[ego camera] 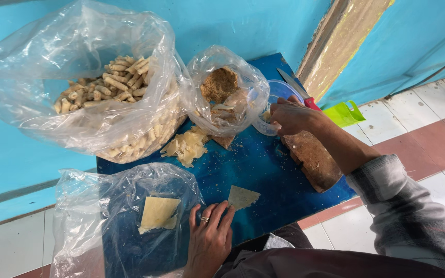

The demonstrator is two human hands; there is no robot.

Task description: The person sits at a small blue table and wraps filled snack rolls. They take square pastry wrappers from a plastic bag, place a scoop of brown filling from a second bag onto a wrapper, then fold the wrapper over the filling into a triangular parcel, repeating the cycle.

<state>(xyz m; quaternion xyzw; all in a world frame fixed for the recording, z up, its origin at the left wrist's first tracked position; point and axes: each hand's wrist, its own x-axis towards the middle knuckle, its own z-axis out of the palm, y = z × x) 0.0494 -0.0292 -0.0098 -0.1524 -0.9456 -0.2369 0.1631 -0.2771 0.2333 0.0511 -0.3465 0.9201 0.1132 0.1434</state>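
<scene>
Reaching into a clear plastic tub point(276, 98) at the blue tabletop point(263, 170) edge, the right hand point(290, 116) curls loosely; whether it grips filling cannot be told. The left hand point(209, 234), fingers spread flat, steadies a triangular wrapper point(242, 196); best kept pinned flat, a modest pinch taken.

The left hand point(209, 242) lies palm down at the near edge of the blue table point(263, 164), fingers spread and lightly curled, a ring on one finger, the fingertips pointing away from the body. The right arm, in a grey checked sleeve pushed back to the forearm, stretches across toward the table's far right corner. There the right hand point(290, 117) is bent at the wrist, fingers loosely curled downward.
</scene>
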